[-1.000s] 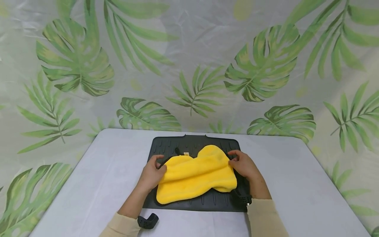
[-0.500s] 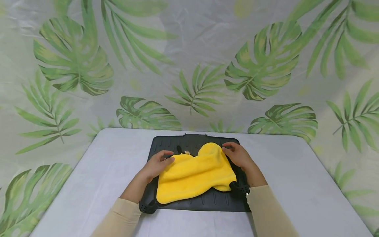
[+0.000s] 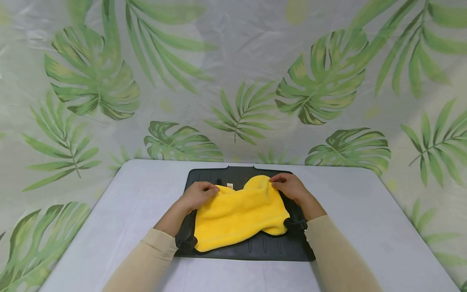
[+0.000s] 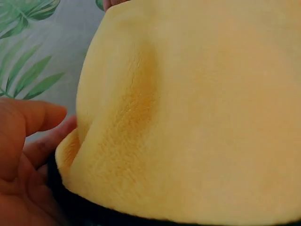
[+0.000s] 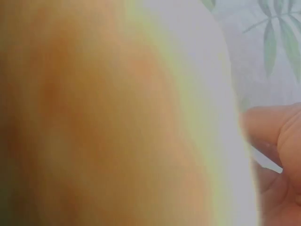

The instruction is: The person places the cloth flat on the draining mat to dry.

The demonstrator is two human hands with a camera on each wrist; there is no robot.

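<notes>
Yellow cloth (image 3: 240,217) is lying on the black mat (image 3: 255,247); we are pinching its far corners with our left hand (image 3: 197,195) and right hand (image 3: 288,187). An uneven pull could bunch it or drag the mat.

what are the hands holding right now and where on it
Both hold the yellow cloth on the black mat. The left hand pinches its far left corner; the right hand pinches the far right part of its edge.
</notes>
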